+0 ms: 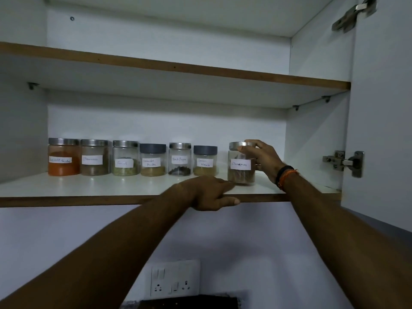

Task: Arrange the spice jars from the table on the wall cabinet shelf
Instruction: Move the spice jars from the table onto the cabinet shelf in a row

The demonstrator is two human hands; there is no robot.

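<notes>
Standing on the lower shelf (89, 188) of the open wall cabinet (316, 134): seven labelled spice jars, six of them in a row along the back wall.

Taking the cinnamon jar (241, 162) as landmark: sitting upright at the right end of the shelf, nearer the front edge than the row, set a little apart from the rest. Just to its left, the Garam Masala jar (205, 161) with a dark lid, then the Black Pepper jar (180, 159), the Coriander Powder jar (153, 159), the Fennel jar (125, 158), a jar of brown powder (95, 157) with a label too faint for reading, and farthest left a jar of orange-red powder (64, 157).

Right hand (260, 158) reaching in from the cinnamon jar's right side, grip curling round its steel lid and upper wall, holding the jar. Dark and orange bands (286, 175) circling that wrist.

Left hand (208, 194) resting on the shelf's front edge just below and left of the cinnamon jar, grip loose and holding nothing, fingers lying flat on the shelf, fingertips close to the jar's base, thumb along the wooden edge.

Showing above the cinnamon jar, a second shelf (178, 68). Hanging right of it, the door hinge (343, 162). Sitting well below, on the wall, a socket panel (175, 278).
</notes>
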